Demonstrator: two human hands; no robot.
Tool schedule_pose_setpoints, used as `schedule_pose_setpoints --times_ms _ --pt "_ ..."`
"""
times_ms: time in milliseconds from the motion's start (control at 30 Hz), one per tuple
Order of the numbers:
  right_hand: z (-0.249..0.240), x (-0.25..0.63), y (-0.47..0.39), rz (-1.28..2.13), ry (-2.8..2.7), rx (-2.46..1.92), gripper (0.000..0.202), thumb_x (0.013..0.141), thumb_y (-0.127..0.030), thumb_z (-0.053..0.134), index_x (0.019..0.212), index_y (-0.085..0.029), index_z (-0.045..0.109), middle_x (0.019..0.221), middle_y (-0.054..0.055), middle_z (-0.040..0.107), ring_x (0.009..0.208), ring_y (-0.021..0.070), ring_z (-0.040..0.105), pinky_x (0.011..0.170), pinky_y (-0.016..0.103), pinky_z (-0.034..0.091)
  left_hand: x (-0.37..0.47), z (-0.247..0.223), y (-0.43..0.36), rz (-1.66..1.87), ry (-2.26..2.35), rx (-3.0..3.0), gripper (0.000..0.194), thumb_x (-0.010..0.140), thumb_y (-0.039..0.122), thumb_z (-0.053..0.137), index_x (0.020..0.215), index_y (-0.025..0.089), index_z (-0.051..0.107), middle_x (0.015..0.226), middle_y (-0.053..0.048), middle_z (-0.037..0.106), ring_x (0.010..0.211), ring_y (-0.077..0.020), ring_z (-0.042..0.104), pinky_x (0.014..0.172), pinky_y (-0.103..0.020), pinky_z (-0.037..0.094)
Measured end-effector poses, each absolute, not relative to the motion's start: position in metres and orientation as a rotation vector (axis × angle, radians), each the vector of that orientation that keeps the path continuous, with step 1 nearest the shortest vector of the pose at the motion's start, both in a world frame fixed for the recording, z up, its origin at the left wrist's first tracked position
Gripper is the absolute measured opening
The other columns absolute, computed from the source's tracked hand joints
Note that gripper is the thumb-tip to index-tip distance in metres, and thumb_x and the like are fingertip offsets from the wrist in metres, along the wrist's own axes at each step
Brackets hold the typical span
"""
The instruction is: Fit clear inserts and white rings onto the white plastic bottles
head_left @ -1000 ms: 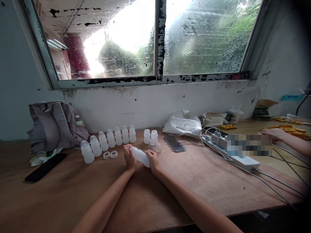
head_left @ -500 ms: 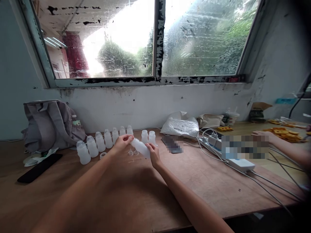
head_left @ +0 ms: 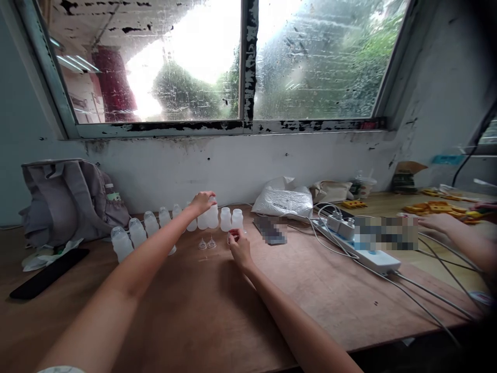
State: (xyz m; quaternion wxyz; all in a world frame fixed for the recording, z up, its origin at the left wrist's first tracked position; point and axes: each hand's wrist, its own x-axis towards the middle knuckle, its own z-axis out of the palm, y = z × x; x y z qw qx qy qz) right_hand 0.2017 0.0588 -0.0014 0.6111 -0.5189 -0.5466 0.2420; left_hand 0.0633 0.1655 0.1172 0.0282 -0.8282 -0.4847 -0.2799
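A row of frosted white baby bottles point(head_left: 137, 233) with teats on top runs across the back of the table. My left hand point(head_left: 202, 202) reaches to the row's right end, its fingers closed on the top of an upright baby bottle point(head_left: 212, 216). Two bottles without teats point(head_left: 225, 220) stand to the right of it. In front of them my right hand point(head_left: 239, 248) is low over the table, fingertips pinched together; what is between them, if anything, I cannot make out. Two clear teats point(head_left: 202, 243) lie side by side left of my right hand. My left forearm hides part of the row.
A grey backpack point(head_left: 66, 202) and a black flat case point(head_left: 50, 273) are at left. To the right are a silver padded bag point(head_left: 283, 199), a blurred-out phone point(head_left: 271, 230) and a power strip point(head_left: 376, 260) with cables. Another person's hand point(head_left: 438, 224) is at far right.
The bottle that both hands held tilted over the table now stands upright at the row's right end under my left hand. My right hand has let go of it and closed its fingertips lower down.
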Motion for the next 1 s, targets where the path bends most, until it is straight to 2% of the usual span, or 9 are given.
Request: schedule_pose_setpoints --times_ms 133,267,400,600,700,800,900,1000 --pt "-0.008 0.197 0.061 0.35 -1.425 -1.204 0.016 0.068 -0.014 0.04 0.077 -0.015 0.053 0.075 0.006 0.057 0.067 0.0162 0.053 0.064 0.028 0.042 0.076 0.1 0.18 -0.797 -1.55 -2.515 0.027 0.073 0.023 0.056 0.1 0.021 0.057 0.1 -0.007 0.062 0.091 -0.0232 0.056 0.076 -0.031 0.041" --pt "-0.014 0.194 0.063 0.281 -1.509 -1.178 0.02 0.065 -0.01 0.039 0.078 -0.015 0.053 0.075 0.006 0.056 0.07 0.0168 0.052 0.066 0.028 0.042 0.083 0.088 0.187 -0.752 -1.599 -2.455 0.024 0.074 0.023 0.054 0.098 0.02 0.057 0.098 -0.009 0.063 0.095 -0.0251 0.054 0.085 -0.037 0.035" --pt "-0.017 0.193 0.063 0.248 -1.57 -1.183 0.02 0.065 -0.008 0.039 0.078 -0.016 0.052 0.075 0.006 0.055 0.072 0.017 0.052 0.068 0.028 0.042 0.085 0.082 0.187 -0.743 -1.633 -2.402 0.025 0.077 0.024 0.049 0.101 0.02 0.055 0.101 -0.011 0.061 0.1 -0.027 0.05 0.086 -0.041 0.032" --pt "-0.024 0.193 0.065 0.242 -1.686 -1.23 0.022 0.067 -0.007 0.039 0.081 -0.015 0.054 0.077 0.006 0.055 0.07 0.0159 0.051 0.065 0.027 0.042 0.074 0.086 0.176 -0.764 -1.585 -2.39 0.038 0.08 0.033 0.044 0.115 0.02 0.044 0.114 -0.012 0.054 0.108 -0.0267 0.044 0.088 -0.038 0.03" --pt "-0.03 0.19 0.064 0.223 -1.802 -1.257 0.025 0.07 -0.007 0.039 0.087 -0.016 0.056 0.082 0.006 0.057 0.074 0.016 0.052 0.068 0.027 0.042 0.049 0.08 0.16 -0.742 -1.582 -2.408 0.036 0.082 0.036 0.039 0.114 0.022 0.044 0.108 -0.009 0.057 0.101 -0.0238 0.05 0.081 -0.032 0.036" --pt "-0.035 0.185 0.06 0.18 -2.006 -1.247 0.028 0.077 -0.014 0.043 0.1 -0.019 0.056 0.098 0.009 0.057 0.092 0.0192 0.05 0.08 0.031 0.039 0.012 0.06 0.135 -0.655 -1.625 -2.42 0.027 0.08 0.034 0.04 0.103 0.023 0.052 0.093 -0.007 0.062 0.087 -0.0226 0.056 0.071 -0.029 0.039" --pt "-0.037 0.18 0.057 0.116 -2.163 -1.257 0.031 0.08 -0.031 0.047 0.11 -0.025 0.053 0.12 0.01 0.047 0.111 0.0261 0.04 0.089 0.042 0.032 -0.028 0.031 0.107 -0.58 -1.689 -2.36 0.025 0.078 0.033 0.043 0.096 0.02 0.055 0.093 -0.01 0.062 0.092 -0.0268 0.054 0.076 -0.034 0.037" --pt "-0.038 0.179 0.058 0.102 -2.172 -1.302 0.032 0.081 -0.035 0.046 0.11 -0.024 0.053 0.125 0.011 0.043 0.114 0.0277 0.037 0.091 0.046 0.03 -0.058 0.004 0.084 -0.507 -1.79 -2.286 0.034 0.075 0.039 0.047 0.1 0.017 0.054 0.091 -0.014 0.062 0.093 -0.031 0.052 0.08 -0.041 0.034"
